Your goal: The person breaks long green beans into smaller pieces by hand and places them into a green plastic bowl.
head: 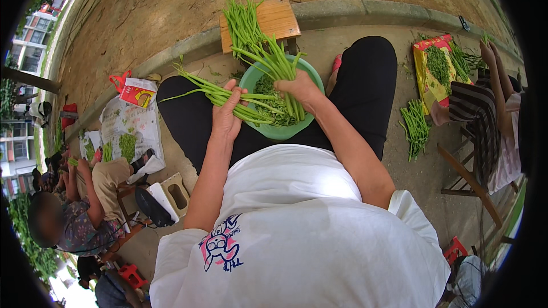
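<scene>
My left hand [229,109] grips a loose bunch of long green stems [205,87], which point out to the left over my thigh. In my right hand [302,90] is a thicker bunch of green stems [278,60], their lower ends hanging over a pale green plastic basin [314,75]. The basin sits between my legs and holds chopped or plucked green leaves [267,87]. Just beyond it, another pile of green stems [244,21] lies on a wooden stool [278,17], hanging over its near edge.
A concrete kerb [338,13] runs behind the stool, with bare soil beyond. At left, a seated person [85,218] works beside a spread sheet [150,128] with greens and a red-and-white bag [137,92]. To the right, stems [415,130] lie near another seated person [475,124] and a yellow-red bag [430,92].
</scene>
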### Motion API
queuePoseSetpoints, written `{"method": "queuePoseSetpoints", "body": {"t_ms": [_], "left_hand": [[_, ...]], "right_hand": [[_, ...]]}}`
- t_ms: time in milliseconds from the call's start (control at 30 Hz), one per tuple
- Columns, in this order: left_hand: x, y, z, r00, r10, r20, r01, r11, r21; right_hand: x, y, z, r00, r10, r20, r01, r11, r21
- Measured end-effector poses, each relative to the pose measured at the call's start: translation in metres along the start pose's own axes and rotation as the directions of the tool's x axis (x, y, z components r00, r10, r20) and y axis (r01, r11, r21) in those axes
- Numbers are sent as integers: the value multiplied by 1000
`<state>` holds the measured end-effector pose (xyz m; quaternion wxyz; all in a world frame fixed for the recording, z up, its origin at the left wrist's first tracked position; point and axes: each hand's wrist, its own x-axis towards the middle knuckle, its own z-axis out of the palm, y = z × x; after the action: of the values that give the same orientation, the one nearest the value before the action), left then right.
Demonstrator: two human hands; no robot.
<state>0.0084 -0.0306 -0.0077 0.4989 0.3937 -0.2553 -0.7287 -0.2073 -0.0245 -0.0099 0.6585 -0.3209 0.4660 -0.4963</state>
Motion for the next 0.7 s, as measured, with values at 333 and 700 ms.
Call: {"method": "queuePoseSetpoints", "body": {"t_ms": [333,700], "left_hand": [[3,-2,-3,997,65,-37,-63,997,51],[3,-3,-1,995,96,-41,-94,995,44]], "right_hand": [[-3,-4,1,997,-46,62,60,967,-247],[2,15,-1,975,-202,88,216,798,-563]]}}
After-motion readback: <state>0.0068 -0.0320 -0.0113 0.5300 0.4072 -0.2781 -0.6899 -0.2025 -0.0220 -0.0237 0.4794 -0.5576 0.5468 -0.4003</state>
